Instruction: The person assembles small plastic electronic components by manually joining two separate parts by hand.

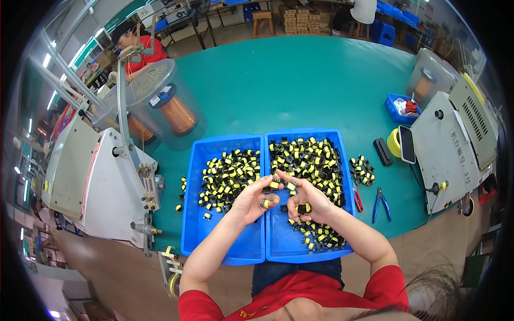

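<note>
Two blue trays stand side by side before me, the left tray and the right tray. Both hold many small black coil bobbins wrapped in yellow tape; one heap of bobbins lies in the left tray, another heap in the right. Over the left tray's inner side, my left hand is curled round bobbins, one between thumb and fingertips and another lower in the fingers. My right hand, above the right tray, pinches a bobbin and has another against its curled fingers. The fingertips of both hands nearly meet.
Loose bobbins lie right of the trays, near red-handled pliers and blue-handled pliers. Machines stand left and right. A phone, copper wire spool and small blue box are also there. Another person sits far left.
</note>
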The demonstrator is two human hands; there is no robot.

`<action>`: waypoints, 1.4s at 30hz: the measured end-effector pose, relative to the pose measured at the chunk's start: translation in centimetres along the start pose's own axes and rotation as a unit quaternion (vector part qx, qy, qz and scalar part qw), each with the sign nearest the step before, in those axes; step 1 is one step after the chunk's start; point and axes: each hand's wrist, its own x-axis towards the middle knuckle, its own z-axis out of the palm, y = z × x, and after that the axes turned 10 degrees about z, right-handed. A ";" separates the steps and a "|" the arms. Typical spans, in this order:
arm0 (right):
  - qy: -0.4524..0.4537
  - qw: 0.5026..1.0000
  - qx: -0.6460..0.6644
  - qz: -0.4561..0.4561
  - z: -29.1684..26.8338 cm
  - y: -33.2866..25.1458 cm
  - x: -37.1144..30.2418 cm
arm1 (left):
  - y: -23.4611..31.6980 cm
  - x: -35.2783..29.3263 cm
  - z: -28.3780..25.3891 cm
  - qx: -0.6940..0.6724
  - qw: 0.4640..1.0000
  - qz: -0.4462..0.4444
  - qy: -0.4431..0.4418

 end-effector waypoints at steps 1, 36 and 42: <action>-0.001 1.000 -0.006 0.003 0.0 0.0 -0.1 | 0.0 -0.1 0.2 0.001 1.000 -0.002 -0.001; 0.058 0.995 0.084 0.004 -0.6 0.9 0.9 | 2.4 0.7 -4.3 0.820 0.307 0.416 0.244; 0.066 0.995 0.043 -0.062 -0.2 0.8 0.8 | -0.2 0.6 -0.5 0.401 0.883 0.233 -0.077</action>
